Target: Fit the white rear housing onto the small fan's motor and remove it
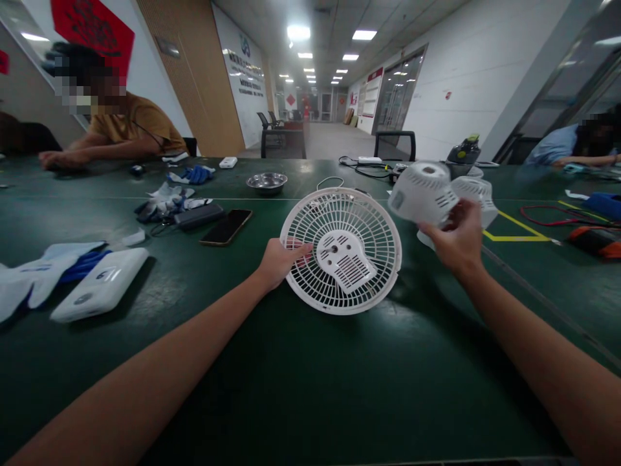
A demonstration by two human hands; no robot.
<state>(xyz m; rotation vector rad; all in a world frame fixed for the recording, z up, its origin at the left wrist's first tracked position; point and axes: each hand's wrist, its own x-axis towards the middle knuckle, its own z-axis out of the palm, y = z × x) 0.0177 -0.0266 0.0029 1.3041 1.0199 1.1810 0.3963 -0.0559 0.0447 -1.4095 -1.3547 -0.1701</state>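
Note:
In the middle of the head view a round white fan grille (342, 304), with a slotted plate (356, 268) at its centre, is tilted up from the green table. My left hand (286, 259) grips its left edge, thumb over the front and fingers showing behind the bars. To the right, my right hand (460, 236) is closed on a white plastic fan housing (420, 191) with vent slots, held above the table; its fingertips are partly hidden. A second white vented part (478, 194) stands right behind that hand.
A cordless drill (464, 154) stands behind the white parts. A metal bowl (266, 182), a phone (226, 228), a white power bank-like device (101, 285) and gloves (46, 268) lie left. An orange-black tool (596, 241) is right. People sit at both sides.

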